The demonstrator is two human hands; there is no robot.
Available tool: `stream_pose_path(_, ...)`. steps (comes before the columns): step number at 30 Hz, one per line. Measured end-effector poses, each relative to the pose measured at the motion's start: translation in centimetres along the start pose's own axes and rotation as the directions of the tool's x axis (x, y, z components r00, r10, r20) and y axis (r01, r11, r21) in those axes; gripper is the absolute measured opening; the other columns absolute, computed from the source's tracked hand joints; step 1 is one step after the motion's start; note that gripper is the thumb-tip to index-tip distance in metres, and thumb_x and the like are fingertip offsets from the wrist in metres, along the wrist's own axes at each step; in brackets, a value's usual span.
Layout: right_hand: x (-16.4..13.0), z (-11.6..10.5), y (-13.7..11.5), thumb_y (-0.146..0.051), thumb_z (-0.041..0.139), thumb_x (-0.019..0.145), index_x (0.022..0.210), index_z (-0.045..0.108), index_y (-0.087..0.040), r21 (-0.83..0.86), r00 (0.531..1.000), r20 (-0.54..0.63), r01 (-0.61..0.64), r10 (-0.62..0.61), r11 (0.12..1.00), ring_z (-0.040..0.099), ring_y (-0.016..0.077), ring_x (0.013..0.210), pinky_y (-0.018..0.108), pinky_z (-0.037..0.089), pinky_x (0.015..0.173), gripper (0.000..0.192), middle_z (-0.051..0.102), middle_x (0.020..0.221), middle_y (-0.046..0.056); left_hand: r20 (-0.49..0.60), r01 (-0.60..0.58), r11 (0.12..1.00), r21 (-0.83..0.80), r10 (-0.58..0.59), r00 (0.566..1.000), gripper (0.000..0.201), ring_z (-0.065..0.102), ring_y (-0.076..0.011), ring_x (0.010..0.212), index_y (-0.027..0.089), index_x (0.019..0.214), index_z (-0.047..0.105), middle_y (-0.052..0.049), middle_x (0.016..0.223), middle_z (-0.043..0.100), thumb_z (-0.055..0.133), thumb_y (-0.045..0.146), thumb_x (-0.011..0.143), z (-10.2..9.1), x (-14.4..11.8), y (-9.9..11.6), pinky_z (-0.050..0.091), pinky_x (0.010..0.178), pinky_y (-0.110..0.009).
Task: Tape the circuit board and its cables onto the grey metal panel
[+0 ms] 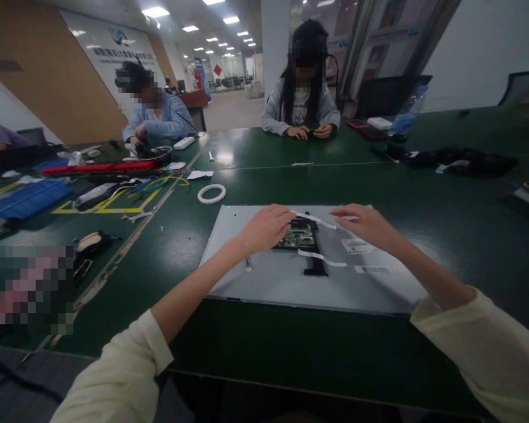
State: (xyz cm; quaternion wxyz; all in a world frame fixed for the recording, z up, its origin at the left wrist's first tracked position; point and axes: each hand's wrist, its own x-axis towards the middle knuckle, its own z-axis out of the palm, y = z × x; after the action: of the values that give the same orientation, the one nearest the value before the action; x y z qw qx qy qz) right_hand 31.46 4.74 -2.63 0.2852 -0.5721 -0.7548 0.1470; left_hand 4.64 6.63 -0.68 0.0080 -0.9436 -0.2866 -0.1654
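Note:
A grey metal panel (264, 282) lies flat on the green table in front of me. A small green circuit board (300, 236) sits at its middle, with white flat ribbon cables (321, 257) and a black strip (316, 269) running from it. My left hand (264, 228) rests on the panel with its fingers on the board's left edge. My right hand (367, 225) hovers palm down just right of the board, fingertips at the end of the upper white ribbon (314, 218). Whether it pinches the ribbon is unclear.
A white tape ring (211, 193) lies beyond the panel's left corner. Tools, cables and a blue tray (26, 198) crowd the left. Two people sit at the far side. A plastic bottle (408, 113) and black items (458, 158) lie at the right.

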Motion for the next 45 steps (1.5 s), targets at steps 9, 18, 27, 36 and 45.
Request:
stream_pose_path(9, 0.4, 4.4, 0.4, -0.039, 0.051, 0.077, 0.081, 0.065, -0.016, -0.016, 0.99, -0.137, 0.005, -0.007, 1.0, 0.056, 0.0235, 0.088, 0.038, 0.044, 0.08, 0.027, 0.062, 0.089, 0.01, 0.093, -0.042, 0.989, -0.138, 0.055, 0.994, 0.04, 0.04, -0.0154, 0.122, 0.012, 0.128, 0.039, -0.008, 0.133, 0.045, 0.027, 0.02, 0.091, 3.7, -0.6, 1.0, 0.031, 0.104, -0.033)
stream_pose_path(18, 0.3, 4.3, 0.7, -0.037, 0.047, 0.08, 0.084, 0.061, -0.015, 0.073, 0.979, -0.179, -0.083, 0.095, 0.994, 0.058, 0.0164, 0.071, 0.028, 0.045, 0.066, 0.026, 0.064, 0.08, 0.006, 0.085, -0.01, 0.985, -0.174, 0.025, 0.996, 0.039, 0.044, -0.015, 0.12, 0.014, 0.126, 0.042, -0.006, 0.131, 0.048, 0.028, 0.021, 0.09, 3.3, -0.3, 1.2, 0.033, 0.103, -0.035)
stream_pose_path(27, 0.0, 4.7, -0.4, -0.031, 0.055, 0.074, 0.074, 0.062, -0.017, 0.062, 0.992, -0.12, -0.029, 0.036, 0.998, 0.053, 0.02, 0.079, 0.033, 0.041, 0.074, 0.016, 0.059, 0.08, 0.007, 0.115, 0.003, 0.988, -0.154, 0.015, 0.993, 0.039, 0.045, -0.0149, 0.119, 0.016, 0.125, 0.044, -0.004, 0.13, 0.049, 0.028, 0.021, 0.089, 2.9, 0.0, 1.1, 0.028, 0.105, -0.037)
stream_pose_path(36, -0.2, 4.2, -1.5, -0.043, 0.05, 0.079, 0.095, 0.053, -0.016, 0.461, 0.958, -0.076, -0.212, 0.277, 0.862, 0.055, 0.0128, 0.053, 0.021, 0.036, 0.043, 0.032, 0.062, 0.064, 0.002, 0.127, -0.029, 0.998, -0.06, 0.037, 0.991, 0.025, 0.058, -0.0171, 0.088, 0.014, 0.096, 0.06, -0.006, 0.094, 0.065, 0.04, 0.014, 0.081, 2.3, 3.0, 0.5, 0.037, 0.093, -0.036)
stream_pose_path(45, -0.6, 4.7, -2.6, -0.037, 0.056, 0.072, 0.095, 0.053, -0.016, 0.744, 0.91, 0.06, -0.315, 0.41, 0.59, 0.06, 0.0134, 0.063, 0.02, 0.04, 0.047, 0.031, 0.065, 0.075, 0.004, -0.054, 0.086, 0.984, -0.157, -0.096, 0.994, 0.03, 0.049, -0.0186, 0.103, 0.016, 0.105, 0.055, -0.007, 0.108, 0.056, 0.042, 0.009, 0.079, 4.4, 2.5, 0.3, 0.04, 0.093, -0.035)
